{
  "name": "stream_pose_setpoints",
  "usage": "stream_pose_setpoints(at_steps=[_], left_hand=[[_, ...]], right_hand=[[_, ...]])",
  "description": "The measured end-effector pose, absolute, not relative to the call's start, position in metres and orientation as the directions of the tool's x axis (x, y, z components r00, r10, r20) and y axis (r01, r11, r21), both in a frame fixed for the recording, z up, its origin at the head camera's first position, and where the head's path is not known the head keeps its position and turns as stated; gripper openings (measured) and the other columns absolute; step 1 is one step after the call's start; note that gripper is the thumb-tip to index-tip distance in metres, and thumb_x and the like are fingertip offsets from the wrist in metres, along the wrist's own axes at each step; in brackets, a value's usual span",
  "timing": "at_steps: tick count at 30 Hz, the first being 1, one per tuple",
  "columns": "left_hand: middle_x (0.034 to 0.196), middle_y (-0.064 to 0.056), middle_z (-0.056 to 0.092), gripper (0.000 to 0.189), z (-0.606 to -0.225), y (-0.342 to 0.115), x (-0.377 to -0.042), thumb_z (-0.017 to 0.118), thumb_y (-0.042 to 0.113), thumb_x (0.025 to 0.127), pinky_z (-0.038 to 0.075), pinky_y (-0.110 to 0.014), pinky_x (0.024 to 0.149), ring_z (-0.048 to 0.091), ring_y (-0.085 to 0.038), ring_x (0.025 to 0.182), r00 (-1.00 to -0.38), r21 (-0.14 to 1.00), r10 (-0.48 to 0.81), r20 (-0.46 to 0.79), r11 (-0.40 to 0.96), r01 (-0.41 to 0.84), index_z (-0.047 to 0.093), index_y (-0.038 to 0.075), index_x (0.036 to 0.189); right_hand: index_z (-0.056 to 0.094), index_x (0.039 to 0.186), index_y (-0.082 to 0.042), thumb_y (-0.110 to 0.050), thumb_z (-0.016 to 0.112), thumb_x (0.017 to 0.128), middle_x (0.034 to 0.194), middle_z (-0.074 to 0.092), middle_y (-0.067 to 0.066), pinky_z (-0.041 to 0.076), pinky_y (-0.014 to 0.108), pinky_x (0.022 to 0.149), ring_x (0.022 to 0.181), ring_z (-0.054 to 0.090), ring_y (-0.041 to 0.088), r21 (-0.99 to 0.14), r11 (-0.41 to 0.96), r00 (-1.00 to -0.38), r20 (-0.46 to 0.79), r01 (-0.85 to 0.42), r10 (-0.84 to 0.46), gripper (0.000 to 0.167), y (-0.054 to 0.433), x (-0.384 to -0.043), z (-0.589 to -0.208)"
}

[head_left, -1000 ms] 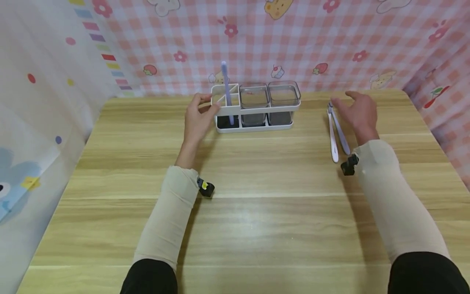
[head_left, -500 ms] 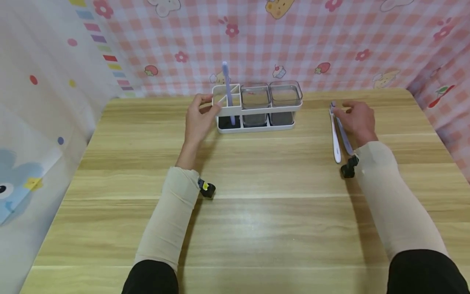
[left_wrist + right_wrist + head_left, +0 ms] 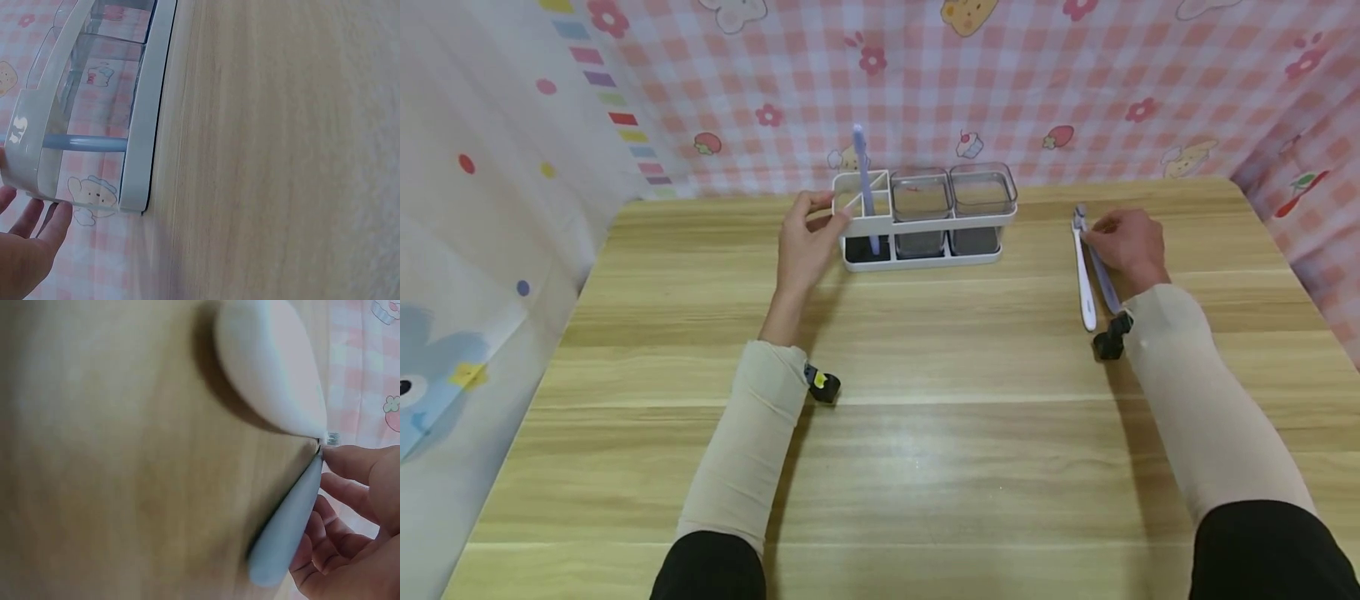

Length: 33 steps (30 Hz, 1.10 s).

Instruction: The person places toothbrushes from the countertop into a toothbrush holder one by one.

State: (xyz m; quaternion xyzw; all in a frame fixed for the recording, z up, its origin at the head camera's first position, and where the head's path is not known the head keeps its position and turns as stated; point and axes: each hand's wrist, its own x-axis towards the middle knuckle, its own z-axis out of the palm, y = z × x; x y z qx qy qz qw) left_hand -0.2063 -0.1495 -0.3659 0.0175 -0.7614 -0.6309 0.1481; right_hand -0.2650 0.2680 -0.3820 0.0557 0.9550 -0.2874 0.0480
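Note:
A white toothbrush holder (image 3: pixel 917 225) with clear cups stands at the back of the table. My left hand (image 3: pixel 808 237) grips its left end, thumb at the front and fingers around the side, as the left wrist view also shows. A purple toothbrush (image 3: pixel 866 187) stands upright in the holder's left divided section. On the right, my right hand (image 3: pixel 1126 243) pinches a second purple toothbrush (image 3: pixel 1105 279) near its head. Beside that one lies a white toothbrush (image 3: pixel 1085 292), heads close together and handles spread apart. In the right wrist view, the thumb (image 3: pixel 353 462) is right at the purple handle's thin end.
Two clear cups (image 3: pixel 983 192) sit in the holder's middle and right slots. A pink checked cloth (image 3: pixel 917 92) hangs right behind the wooden table (image 3: pixel 917 467). White printed fabric (image 3: pixel 475 250) borders the left side.
My right hand has come down onto the purple toothbrush and its fingers have closed near the head. The left hand stays on the holder.

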Motion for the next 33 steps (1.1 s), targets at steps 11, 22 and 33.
stream_pose_setpoints(at_steps=[11, 22, 33], left_hand=[[0.125, -0.017, 0.062, 0.035, -0.363, -0.151, -0.206, 0.069, 0.012, 0.093, 0.057, -0.033, 0.094, 0.064, -0.033, 0.111, -0.954, 0.967, -0.227, 0.194, 0.206, 0.148, 0.061, -0.002, 0.124], [0.125, -0.016, 0.062, 0.035, -0.365, -0.149, -0.205, 0.07, 0.012, 0.093, 0.057, -0.033, 0.094, 0.064, -0.032, 0.111, -0.959, 0.971, -0.221, 0.175, 0.2, 0.131, 0.061, -0.001, 0.124], [0.125, -0.017, 0.062, 0.036, -0.364, -0.15, -0.204, 0.07, 0.012, 0.093, 0.058, -0.034, 0.093, 0.065, -0.033, 0.111, -0.959, 0.97, -0.217, 0.182, 0.202, 0.139, 0.061, -0.002, 0.125]], right_hand=[[0.074, 0.096, 0.005, -0.024, 0.066, 0.09, 0.089, 0.07, 0.02, 0.045, 0.035, 0.059, 0.08, 0.058, 0.034, -0.518, 0.848, -0.993, -0.065, 0.114, 0.094, 0.031, 0.269, -0.27, -0.383], [0.067, 0.11, 0.001, -0.026, 0.058, 0.094, 0.113, 0.067, 0.025, 0.044, 0.039, 0.064, 0.09, 0.058, 0.037, -0.541, 0.83, -0.99, -0.045, 0.139, 0.137, 0.034, 0.268, -0.265, -0.384], [0.065, 0.125, 0.003, -0.024, 0.051, 0.099, 0.123, 0.065, 0.027, 0.047, 0.044, 0.075, 0.106, 0.061, 0.041, -0.549, 0.827, -0.989, 0.003, 0.121, 0.147, 0.04, 0.266, -0.264, -0.371]])
